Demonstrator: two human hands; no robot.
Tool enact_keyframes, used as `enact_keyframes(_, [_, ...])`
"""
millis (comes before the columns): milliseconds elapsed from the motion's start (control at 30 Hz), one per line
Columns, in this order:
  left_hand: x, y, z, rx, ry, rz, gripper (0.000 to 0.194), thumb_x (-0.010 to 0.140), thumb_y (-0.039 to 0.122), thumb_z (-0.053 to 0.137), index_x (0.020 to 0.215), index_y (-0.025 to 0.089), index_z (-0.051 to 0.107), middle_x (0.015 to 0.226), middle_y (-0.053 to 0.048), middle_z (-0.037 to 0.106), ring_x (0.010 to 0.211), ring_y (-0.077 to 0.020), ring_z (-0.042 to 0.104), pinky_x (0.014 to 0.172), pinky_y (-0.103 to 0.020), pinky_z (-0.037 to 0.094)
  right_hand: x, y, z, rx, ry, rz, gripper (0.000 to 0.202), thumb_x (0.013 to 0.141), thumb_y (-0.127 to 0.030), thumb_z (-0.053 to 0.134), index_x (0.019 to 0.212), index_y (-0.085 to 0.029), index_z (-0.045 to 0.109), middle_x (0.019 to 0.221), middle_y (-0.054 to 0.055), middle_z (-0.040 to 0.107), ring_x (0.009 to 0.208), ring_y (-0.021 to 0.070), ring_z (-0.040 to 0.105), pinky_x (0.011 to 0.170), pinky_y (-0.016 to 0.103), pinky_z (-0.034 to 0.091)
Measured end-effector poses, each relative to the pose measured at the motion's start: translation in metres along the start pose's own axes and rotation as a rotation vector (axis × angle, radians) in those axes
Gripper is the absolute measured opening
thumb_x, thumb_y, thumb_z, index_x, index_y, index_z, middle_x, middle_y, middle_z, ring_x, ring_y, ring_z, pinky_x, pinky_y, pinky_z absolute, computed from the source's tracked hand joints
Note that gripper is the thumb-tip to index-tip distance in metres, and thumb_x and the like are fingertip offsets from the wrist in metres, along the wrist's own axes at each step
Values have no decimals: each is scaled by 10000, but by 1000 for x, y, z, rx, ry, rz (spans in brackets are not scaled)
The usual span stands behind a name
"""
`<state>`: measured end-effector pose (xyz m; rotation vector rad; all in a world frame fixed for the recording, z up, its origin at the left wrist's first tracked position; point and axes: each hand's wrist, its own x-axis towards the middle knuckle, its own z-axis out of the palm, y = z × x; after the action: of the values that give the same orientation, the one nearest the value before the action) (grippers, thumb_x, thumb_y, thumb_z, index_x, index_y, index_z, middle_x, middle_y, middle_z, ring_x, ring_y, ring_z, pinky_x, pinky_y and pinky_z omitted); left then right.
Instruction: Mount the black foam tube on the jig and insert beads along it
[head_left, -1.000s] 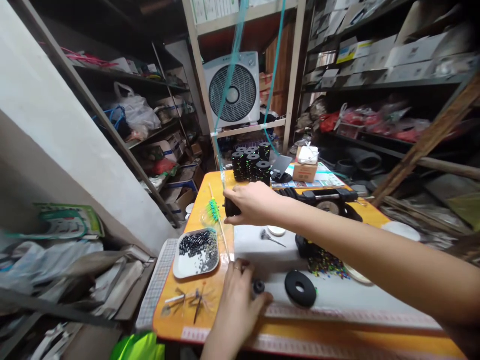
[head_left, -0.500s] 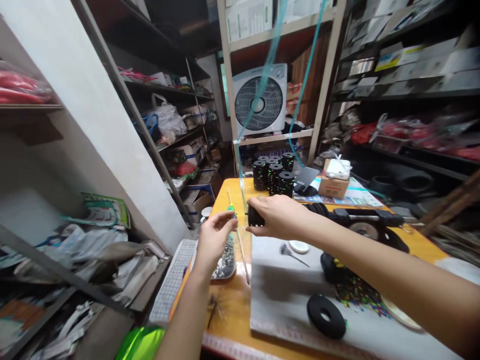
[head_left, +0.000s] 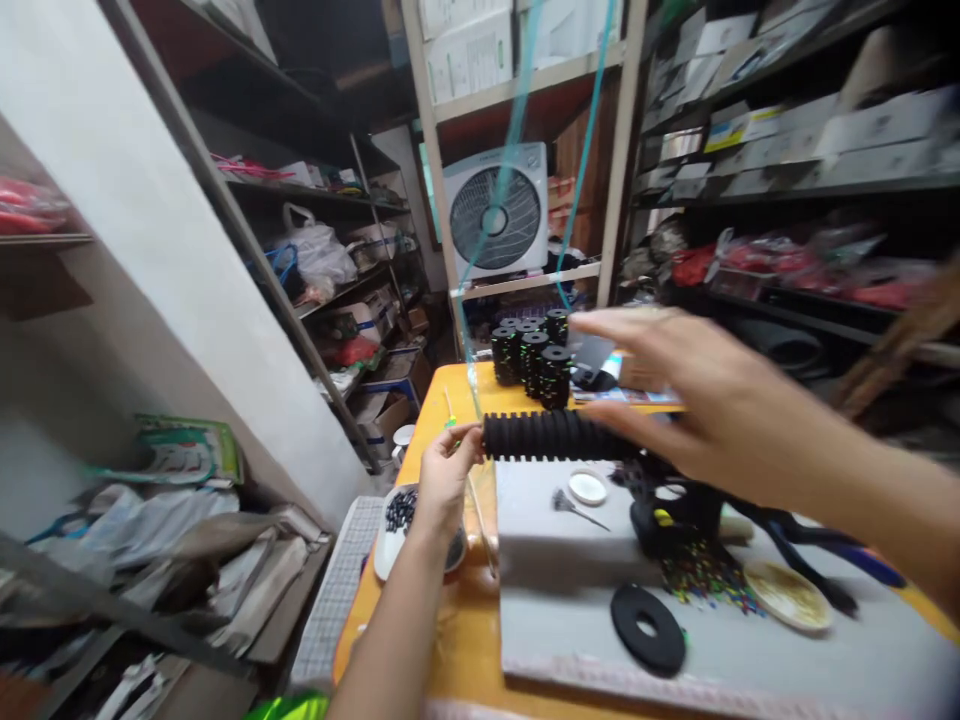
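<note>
A long ribbed black roll (head_left: 555, 436), like a row of black discs on a rod, lies level across the table. At its left end my left hand (head_left: 448, 470) has thumb and fingers pinched together, seemingly on the rod's tip, which the fingers mostly hide. Over the roll's right part is my right hand (head_left: 675, 385), slightly blurred, its thumb and fingers spread with nothing between them. Behind my left hand a thin stick (head_left: 480, 520) with green and yellow on it lies on the table. A loose black disc (head_left: 649, 628) with a centre hole rests on the grey board (head_left: 555, 610).
Several black spools with green specks (head_left: 534, 355) stand at the back. A tray of dark beads (head_left: 390, 550) is at the left edge. On the board are a small brush (head_left: 581, 508), white lid (head_left: 587, 487), colourful bits (head_left: 709, 578) and round dish (head_left: 787, 596). A box fan (head_left: 495, 215) stands behind.
My right hand has moved right and opened, away from the roll's left end. My left hand has gone from beside the green-tipped stick to that end. The camera view has shifted.
</note>
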<state>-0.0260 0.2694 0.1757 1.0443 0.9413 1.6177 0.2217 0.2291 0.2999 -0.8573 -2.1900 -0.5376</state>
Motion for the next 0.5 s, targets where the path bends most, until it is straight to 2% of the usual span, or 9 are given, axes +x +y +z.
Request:
enact_keyframes(67, [-2,0,2,-7,41,-13,561,543,503,857,888,98,678,848,-62,636,749,-113,554,695,-204,440,-29,16,-42,-107,115,141,382,959,-376,411,1294,-204,478,1231,62,534,1124,199,512,982,366,401])
enact_keyframes(133, [-3,1,4,-21,64,-30,544,543,479,866,892,108,674,857,-53,642,777,-111,563,718,-190,446,-67,32,-69,-218,85,214,305,962,-318,389,1237,-246,498,1151,58,560,1066,192,518,953,376,414])
enact_keyframes(200, [-3,5,7,-40,87,-52,536,506,464,884,852,113,673,838,-41,643,766,-102,561,719,-174,457,-110,49,-76,-205,-64,247,274,951,-249,363,1180,-261,513,1096,53,575,1069,209,497,930,416,428])
enact_keyframes(267, [-3,11,10,-56,130,-80,552,433,430,913,806,101,672,822,-47,642,763,-103,559,697,-156,467,-156,64,-66,-248,-205,154,323,922,-183,386,1226,-222,491,1151,50,570,1102,205,472,899,403,452])
enact_keyframes(367, [-4,18,14,-77,178,-108,605,346,392,935,799,88,674,871,-70,647,814,-122,566,721,-157,490,-212,79,-32,-279,-371,152,405,896,-161,417,1298,-164,463,1240,65,529,1173,211,425,928,393,450])
enact_keyframes(433, [-4,20,15,-69,181,-109,614,336,378,939,810,87,678,893,-76,647,828,-123,566,728,-152,494,-234,83,-9,-283,-358,159,395,910,-168,432,1302,-140,470,1242,84,525,1184,225,413,933,400,437])
enact_keyframes(500, [-4,20,15,-70,183,-110,608,340,377,938,810,90,680,903,-77,647,835,-123,567,727,-149,495,-244,83,4,-259,-312,146,286,924,-217,477,1192,-136,532,1136,85,570,1082,221,458,891,389,437])
